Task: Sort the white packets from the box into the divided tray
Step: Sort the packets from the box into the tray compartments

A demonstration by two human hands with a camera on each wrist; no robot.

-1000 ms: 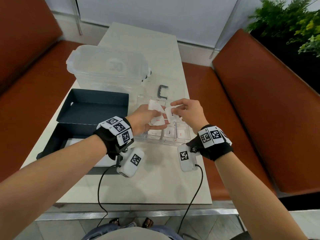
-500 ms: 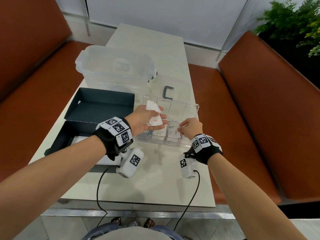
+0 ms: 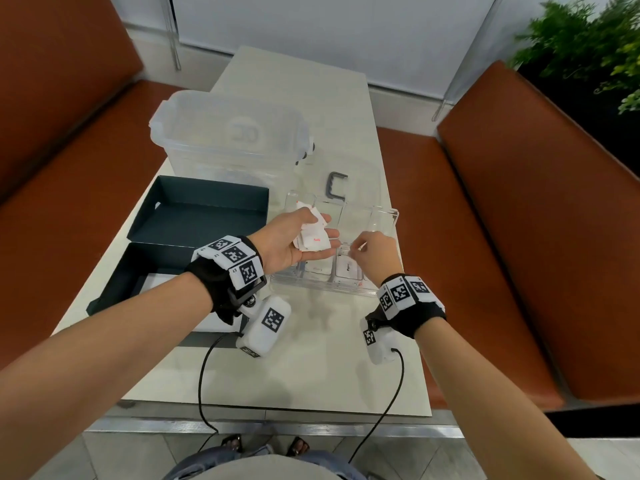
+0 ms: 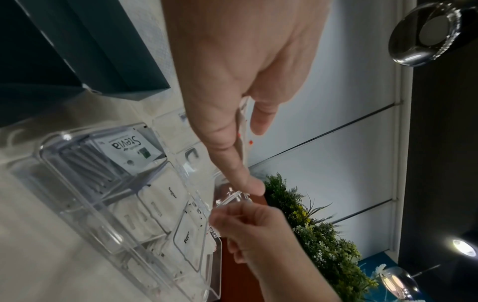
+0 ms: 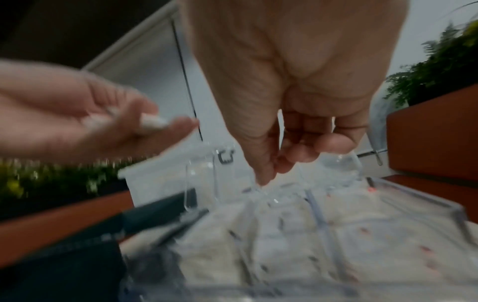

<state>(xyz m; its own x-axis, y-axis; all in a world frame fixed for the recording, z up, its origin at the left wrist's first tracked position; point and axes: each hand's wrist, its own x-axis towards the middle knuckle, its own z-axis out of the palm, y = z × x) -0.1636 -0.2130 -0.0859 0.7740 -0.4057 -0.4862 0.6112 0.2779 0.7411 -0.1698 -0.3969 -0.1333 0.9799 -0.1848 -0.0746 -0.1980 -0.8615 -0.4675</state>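
My left hand [image 3: 287, 244] is palm up over the left end of the clear divided tray [image 3: 386, 216]. Its thumb pins a small stack of white packets [image 3: 311, 237] against the fingers; the top one has red print. The stack's edge shows as packets [image 4: 242, 124] under the fingers and as a blurred packet [image 5: 152, 122]. My right hand [image 3: 370, 252] hovers just right of it above the tray's middle cells, fingers curled with thumb near index [image 5: 269, 173]; no packet shows in it. Packets [image 3: 346, 270] lie in the tray's near cells, among them a Stevia packet [image 4: 126, 147].
A dark open box [image 3: 138, 271] with white packets inside stands at the left, its lid [image 3: 197, 216] behind it. A big clear lidded tub [image 3: 228, 140] stands at the back. A grey clip [image 3: 336, 185] lies beyond the tray. Orange benches flank the table.
My right hand took a packet from the left hand, lowered it into a near tray cell, and has now risen back toward the left hand with nothing seen in it. The left hand stayed with its stack.
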